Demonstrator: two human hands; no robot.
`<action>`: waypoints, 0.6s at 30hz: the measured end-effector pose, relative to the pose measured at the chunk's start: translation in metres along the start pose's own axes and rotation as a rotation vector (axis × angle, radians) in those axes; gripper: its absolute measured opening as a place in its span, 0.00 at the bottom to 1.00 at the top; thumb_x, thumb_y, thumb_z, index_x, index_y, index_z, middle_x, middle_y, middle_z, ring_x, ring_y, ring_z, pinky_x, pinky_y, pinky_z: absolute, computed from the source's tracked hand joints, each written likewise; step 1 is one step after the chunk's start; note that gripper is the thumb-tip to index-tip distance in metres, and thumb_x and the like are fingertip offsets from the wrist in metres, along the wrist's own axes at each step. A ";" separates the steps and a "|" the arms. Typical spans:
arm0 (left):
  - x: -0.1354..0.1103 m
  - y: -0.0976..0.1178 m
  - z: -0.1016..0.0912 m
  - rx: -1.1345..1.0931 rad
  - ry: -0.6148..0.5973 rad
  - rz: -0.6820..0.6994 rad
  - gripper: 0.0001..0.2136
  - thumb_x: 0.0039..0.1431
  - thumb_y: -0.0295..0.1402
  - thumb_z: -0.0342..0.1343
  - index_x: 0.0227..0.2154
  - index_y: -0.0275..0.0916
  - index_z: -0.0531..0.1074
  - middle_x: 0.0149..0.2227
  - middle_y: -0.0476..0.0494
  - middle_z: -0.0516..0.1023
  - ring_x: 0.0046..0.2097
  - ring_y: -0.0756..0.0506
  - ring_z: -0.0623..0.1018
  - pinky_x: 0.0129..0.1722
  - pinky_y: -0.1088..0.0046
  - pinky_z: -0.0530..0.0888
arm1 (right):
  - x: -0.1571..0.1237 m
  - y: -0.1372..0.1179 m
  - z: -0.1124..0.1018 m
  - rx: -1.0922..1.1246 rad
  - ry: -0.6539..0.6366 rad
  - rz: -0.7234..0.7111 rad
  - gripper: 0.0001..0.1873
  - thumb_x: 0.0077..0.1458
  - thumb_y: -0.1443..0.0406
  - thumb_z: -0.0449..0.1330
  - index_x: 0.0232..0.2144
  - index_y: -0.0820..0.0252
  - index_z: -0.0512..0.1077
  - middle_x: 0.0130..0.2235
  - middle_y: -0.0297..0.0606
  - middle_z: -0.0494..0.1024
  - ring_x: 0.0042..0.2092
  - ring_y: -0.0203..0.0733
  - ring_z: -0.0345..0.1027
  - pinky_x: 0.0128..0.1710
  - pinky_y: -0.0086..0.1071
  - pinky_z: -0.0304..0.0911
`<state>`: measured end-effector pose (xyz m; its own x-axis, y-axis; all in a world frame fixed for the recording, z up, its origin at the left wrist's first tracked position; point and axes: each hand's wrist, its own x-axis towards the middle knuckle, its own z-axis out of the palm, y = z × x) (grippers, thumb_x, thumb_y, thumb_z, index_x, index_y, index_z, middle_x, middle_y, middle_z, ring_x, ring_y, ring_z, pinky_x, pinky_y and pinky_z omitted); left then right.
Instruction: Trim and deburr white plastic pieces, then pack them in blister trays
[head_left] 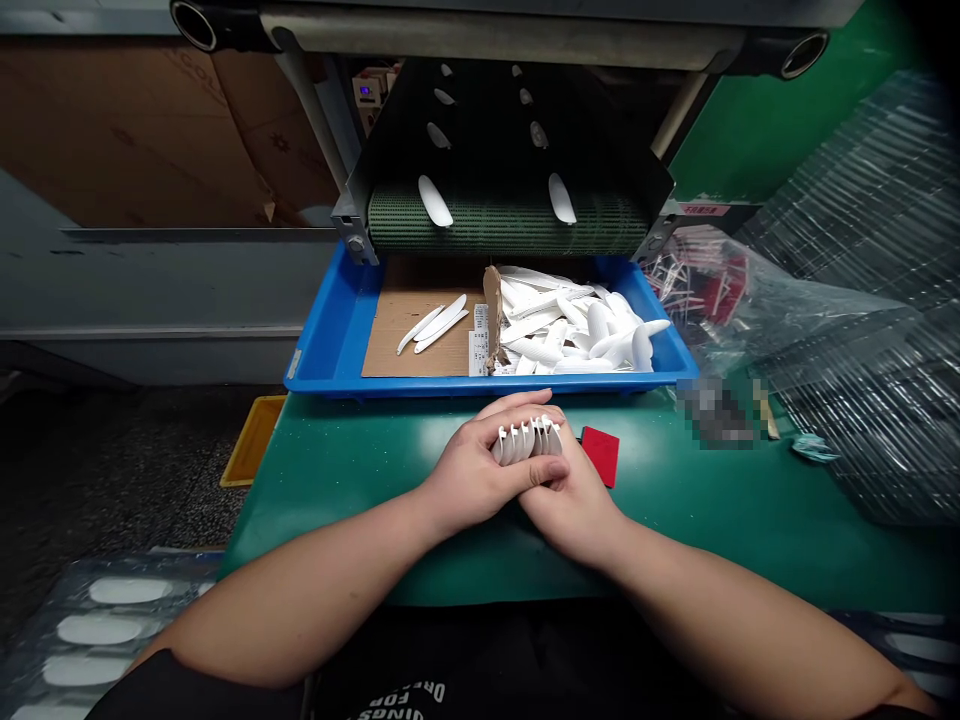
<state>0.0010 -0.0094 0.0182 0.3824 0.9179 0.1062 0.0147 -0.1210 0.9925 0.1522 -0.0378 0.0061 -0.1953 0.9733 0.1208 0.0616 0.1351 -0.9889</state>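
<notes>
Above the front of the green table, my left hand (472, 470) is closed round a small stack of white curved plastic pieces (527, 442). Their ends face me in a row, and small tabs show along the top. My left thumb presses across the lower side of the stack. From the right, my right hand (581, 505) is clasped against the same stack, closed, with its fingers mostly hidden behind the pieces and my left hand. A red square pad (601, 457) lies on the table just beyond my right hand.
A blue tray (480, 384) holds a heap of white pieces (570, 325) and, on cardboard, several more (435, 325). Above it, a green conveyor belt (495, 225) carries similar pieces. Clear plastic trays (892, 400) stand right; a yellow bin (251, 440) sits on the floor.
</notes>
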 end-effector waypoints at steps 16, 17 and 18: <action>0.007 -0.001 -0.007 -0.300 0.262 -0.142 0.24 0.61 0.47 0.71 0.54 0.38 0.82 0.55 0.36 0.85 0.44 0.41 0.84 0.31 0.74 0.76 | 0.003 0.004 -0.006 0.391 0.035 0.095 0.18 0.67 0.57 0.64 0.57 0.51 0.75 0.58 0.42 0.80 0.59 0.50 0.75 0.64 0.49 0.69; 0.008 -0.001 -0.008 -0.314 0.265 -0.148 0.24 0.61 0.47 0.72 0.55 0.38 0.81 0.55 0.36 0.85 0.44 0.41 0.84 0.30 0.75 0.75 | 0.005 0.002 -0.007 0.375 0.038 0.106 0.18 0.67 0.56 0.66 0.56 0.52 0.76 0.56 0.41 0.82 0.56 0.49 0.76 0.63 0.48 0.70; 0.009 0.000 -0.009 -0.323 0.262 -0.153 0.24 0.60 0.46 0.72 0.55 0.39 0.81 0.55 0.36 0.85 0.45 0.41 0.84 0.30 0.76 0.74 | 0.006 0.001 -0.008 0.354 0.043 0.113 0.18 0.66 0.56 0.67 0.56 0.52 0.77 0.54 0.41 0.83 0.54 0.48 0.77 0.61 0.47 0.71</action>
<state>-0.0043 0.0023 0.0194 0.1506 0.9859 -0.0727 -0.2528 0.1095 0.9613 0.1589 -0.0299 0.0070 -0.1649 0.9863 0.0052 -0.2633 -0.0389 -0.9639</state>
